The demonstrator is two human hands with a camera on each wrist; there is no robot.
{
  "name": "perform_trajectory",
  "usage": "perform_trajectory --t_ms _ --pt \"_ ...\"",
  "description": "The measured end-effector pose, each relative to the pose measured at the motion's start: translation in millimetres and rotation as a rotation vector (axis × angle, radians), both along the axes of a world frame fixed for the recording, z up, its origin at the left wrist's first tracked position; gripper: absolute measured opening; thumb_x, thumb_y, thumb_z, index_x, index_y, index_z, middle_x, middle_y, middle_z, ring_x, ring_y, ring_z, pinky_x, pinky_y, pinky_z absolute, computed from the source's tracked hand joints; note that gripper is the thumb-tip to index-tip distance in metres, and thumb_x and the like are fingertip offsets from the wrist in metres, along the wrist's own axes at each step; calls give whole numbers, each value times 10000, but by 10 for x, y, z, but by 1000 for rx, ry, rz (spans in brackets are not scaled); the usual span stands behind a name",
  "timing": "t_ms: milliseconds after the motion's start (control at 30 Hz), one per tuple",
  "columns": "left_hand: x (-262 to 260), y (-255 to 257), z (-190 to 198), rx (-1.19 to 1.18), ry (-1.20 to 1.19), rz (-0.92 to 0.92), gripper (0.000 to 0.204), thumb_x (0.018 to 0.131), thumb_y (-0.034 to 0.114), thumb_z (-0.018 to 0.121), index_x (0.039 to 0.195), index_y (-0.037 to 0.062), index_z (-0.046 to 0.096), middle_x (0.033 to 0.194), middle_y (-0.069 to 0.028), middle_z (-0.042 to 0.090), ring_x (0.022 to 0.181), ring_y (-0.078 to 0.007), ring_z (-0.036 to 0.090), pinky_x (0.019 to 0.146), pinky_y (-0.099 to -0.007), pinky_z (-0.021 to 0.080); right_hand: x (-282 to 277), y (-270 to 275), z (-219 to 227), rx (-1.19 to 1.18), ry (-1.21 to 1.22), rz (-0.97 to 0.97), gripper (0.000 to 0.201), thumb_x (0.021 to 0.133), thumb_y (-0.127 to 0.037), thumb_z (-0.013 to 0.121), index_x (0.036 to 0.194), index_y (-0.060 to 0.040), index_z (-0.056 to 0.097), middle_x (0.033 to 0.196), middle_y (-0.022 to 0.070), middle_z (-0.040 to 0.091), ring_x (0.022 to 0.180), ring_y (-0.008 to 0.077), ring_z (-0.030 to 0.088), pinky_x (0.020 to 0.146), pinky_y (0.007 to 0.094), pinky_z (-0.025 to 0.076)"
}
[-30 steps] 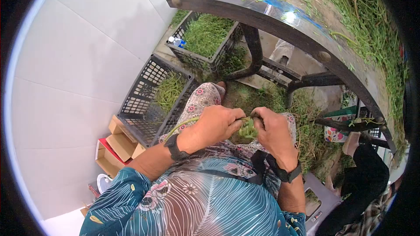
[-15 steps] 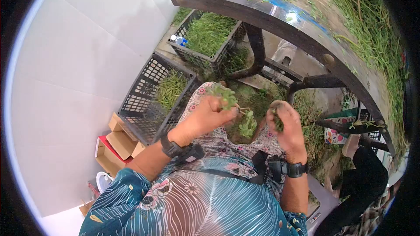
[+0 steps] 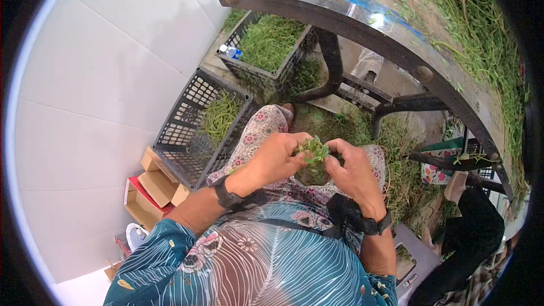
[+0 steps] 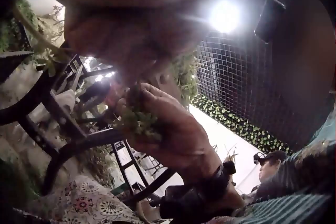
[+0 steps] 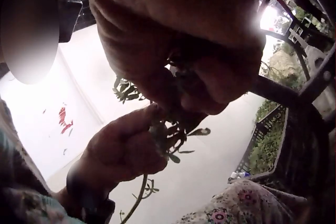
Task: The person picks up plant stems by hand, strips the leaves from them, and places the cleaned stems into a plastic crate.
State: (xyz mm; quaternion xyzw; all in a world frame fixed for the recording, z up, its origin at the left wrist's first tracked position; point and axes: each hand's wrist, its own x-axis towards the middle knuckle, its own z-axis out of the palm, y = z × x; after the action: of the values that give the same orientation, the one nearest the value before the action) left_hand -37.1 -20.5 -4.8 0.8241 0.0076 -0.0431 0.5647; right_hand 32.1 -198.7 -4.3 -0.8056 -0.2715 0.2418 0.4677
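In the head view a small leafy green sprig is between the two hands, over the lap. The left hand pinches it from the left, thumb and fingers together. From the other side the right hand pinches at its right edge. The right wrist view shows the left hand with a thin green stem hanging below it and leaves between the hands. In the left wrist view, leaves lie against the right hand; its fingertips are partly hidden.
A black crate holding green stems stands left of the knees; another crate beyond is full of greens. A curved table with piled greens arcs across the upper right. Cardboard boxes sit at left, and another person's leg at right.
The hands moved apart, the left one raised with leafy greens and the right with a small clump, then came back together. The leafy sprig is now between their fingertips.
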Motion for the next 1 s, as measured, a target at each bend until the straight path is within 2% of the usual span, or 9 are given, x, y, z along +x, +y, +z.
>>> perform_trajectory --t_ms 167,367,467,567,667,767,867,967,1000 --pt "13 73 -80 -59 21 -55 126 828 115 566 889 6 575 625 -72 539 547 -112 450 518 -290 393 2 -7 -50 89 26 13 222 776 -131 541 927 24 590 818 198 608 749 296 603 677 339 461" --pt "-13 114 106 -472 382 -39 112 847 135 583 898 38 608 637 58 485 541 -15 363 477 -192 303 42 -61 97 170 428 49 154 779 -103 522 860 7 593 726 43 584 668 108 526 620 260 427" --pt "-23 99 280 -595 507 -34 137 841 136 585 924 28 604 639 47 482 533 -19 357 470 -191 297 -9 -95 -38 363 692 85 139 784 -100 517 842 -2 595 718 -5 558 664 76 497 608 235 412" --pt "-53 168 170 -659 463 -192 161 846 147 574 936 15 598 644 49 478 533 -21 375 465 -194 301 -23 -95 -33 412 663 184 130 792 -107 512 834 -13 592 730 13 576 655 91 509 606 227 413" --pt "-102 253 95 -696 402 -272 174 854 148 555 954 10 592 654 47 477 532 -20 384 466 -192 301 -15 -98 -96 664 919 222 126 800 -112 504 847 -31 588 748 32 590 652 102 523 587 233 418" --pt "-67 186 176 -721 360 -149 159 863 157 544 899 13 602 634 56 474 535 -22 379 465 -198 293 6 -130 -147 763 1046 114 135 823 -136 501 874 -42 583 762 46 602 646 103 532 547 226 410" --pt "13 149 154 -718 454 -9 162 871 166 539 850 19 604 620 64 481 540 -21 377 467 -207 294 -34 -43 -20 615 1036 -176 167 846 -184 508 910 -48 582 769 43 602 640 78 520 524 214 401" --pt "27 106 -2 -312 222 -25 150 870 169 551 822 39 609 599 69 476 543 -19 373 468 -218 299 -61 -12 -54 376 759 -106 211 858 -227 522 949 -45 577 791 40 604 654 55 517 529 201 404" --pt "19 102 -50 -294 204 -7 138 867 164 555 828 42 609 598 67 475 543 -18 370 470 -218 301 -64 -8 -49 292 687 -79 217 851 -224 529 951 -38 578 789 41 604 659 62 522 542 211 413"
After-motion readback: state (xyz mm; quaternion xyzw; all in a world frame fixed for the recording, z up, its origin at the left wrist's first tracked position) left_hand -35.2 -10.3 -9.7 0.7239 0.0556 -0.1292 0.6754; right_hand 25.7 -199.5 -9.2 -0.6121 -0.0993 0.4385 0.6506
